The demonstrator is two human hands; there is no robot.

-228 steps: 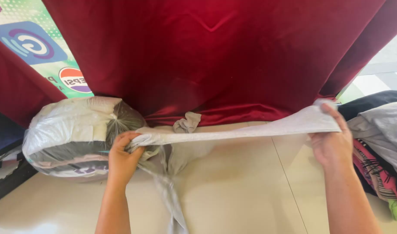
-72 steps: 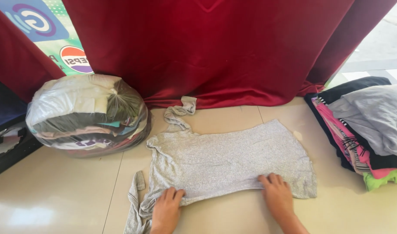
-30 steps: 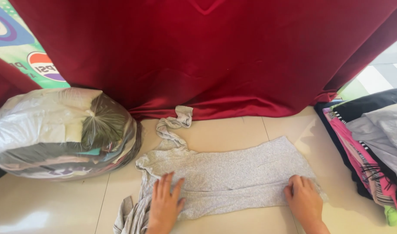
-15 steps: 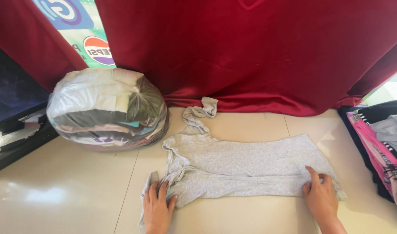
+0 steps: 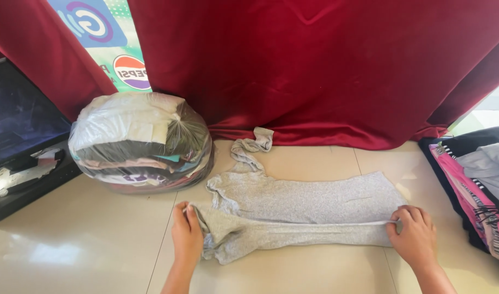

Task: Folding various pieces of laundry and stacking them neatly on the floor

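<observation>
Grey T-shirt (image 5: 304, 209) lies flat on the tiled floor (image 5: 97, 245), its near long edge now lifted and folded inward since half a second ago. Left hand (image 5: 187, 234) and right hand (image 5: 415, 237) each pinch that edge, so a lengthwise fold is under way.

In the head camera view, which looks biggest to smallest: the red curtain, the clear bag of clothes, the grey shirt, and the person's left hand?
1. Red curtain, by far the largest.
2. Grey shirt and clear bag of clothes: look alike in size, so unranked.
3. Left hand, smallest.
</observation>
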